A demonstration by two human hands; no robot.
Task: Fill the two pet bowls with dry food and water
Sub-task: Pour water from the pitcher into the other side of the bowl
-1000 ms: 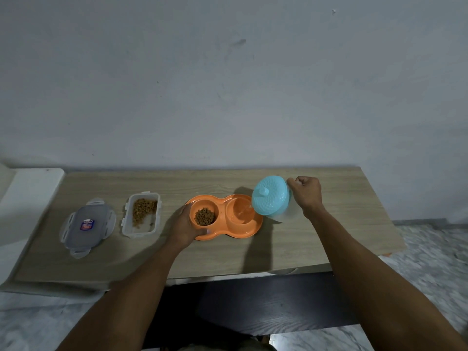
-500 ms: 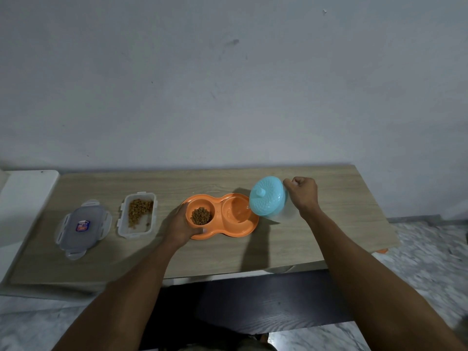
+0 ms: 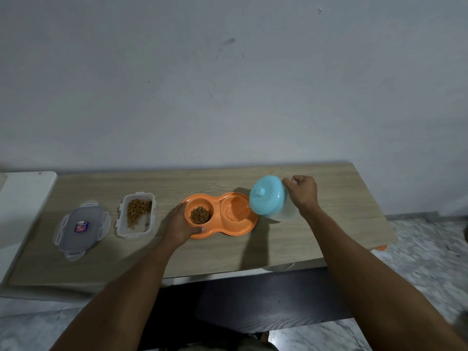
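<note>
An orange double pet bowl [image 3: 243,230] sits mid-table. Its left cup holds brown dry food [image 3: 200,215]; its right cup [image 3: 234,211] shines wet with a little water. My left hand [image 3: 181,224] grips the bowl's left rim, thumb on the front edge. My right hand [image 3: 302,192] grips the handle of a clear jug with a light blue lid [image 3: 267,195]. The jug is tipped left, its lid facing me, and a thin stream of water runs from its spout into the right cup.
An open clear container [image 3: 135,216] with dry food lies left of the bowl. Its lid [image 3: 81,226] with a red-blue label lies further left. The wooden table [image 3: 316,236] ends at a wall behind; a white surface [image 3: 22,198] adjoins it on the left.
The jug stays tipped over the right cup and water keeps running in. Both hands hold their places; only the camera view shifted slightly.
</note>
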